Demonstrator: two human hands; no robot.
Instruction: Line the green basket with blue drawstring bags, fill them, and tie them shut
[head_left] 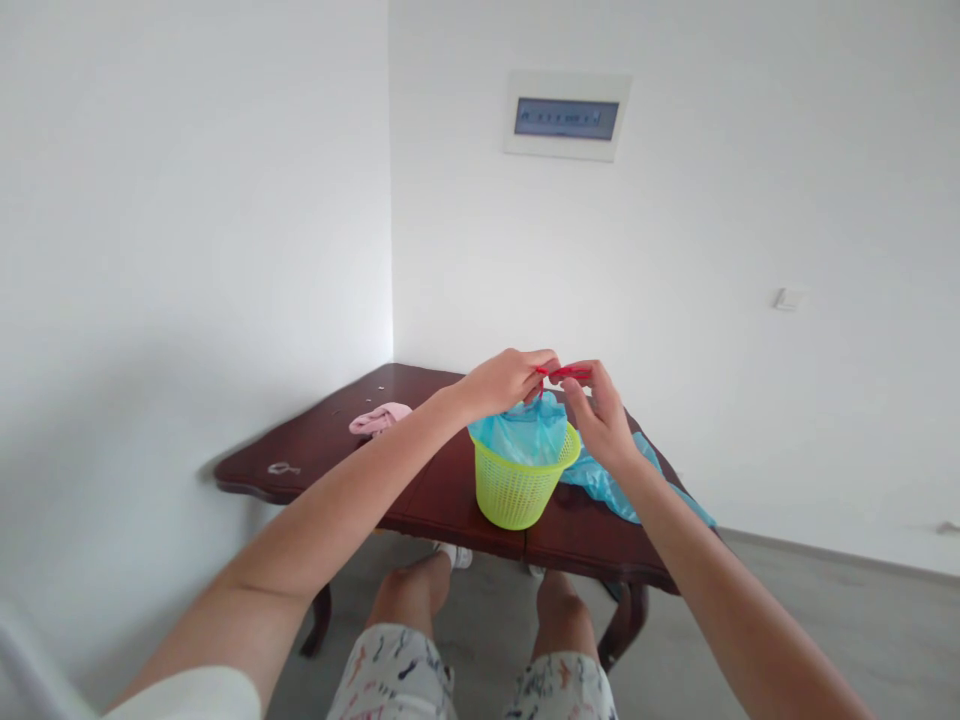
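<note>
A lime-green plastic mesh basket (517,492) stands on the dark wooden table (442,510), lined with a light-blue plastic bag (521,432). The bag's top rises above the rim, gathered towards a red loop or tie (564,374). My left hand (504,384) pinches one end of the red piece just above the bag. My right hand (595,418) holds the other end between thumb and fingers. The two hands nearly meet over the basket. The red piece's exact form is hidden by my fingers.
A second sheet of blue plastic (619,490) lies to the right of the basket and hangs over the table edge. A pink cloth (379,419) and a small metal item (283,468) lie towards the left. White walls meet behind the table. My knees sit below its front edge.
</note>
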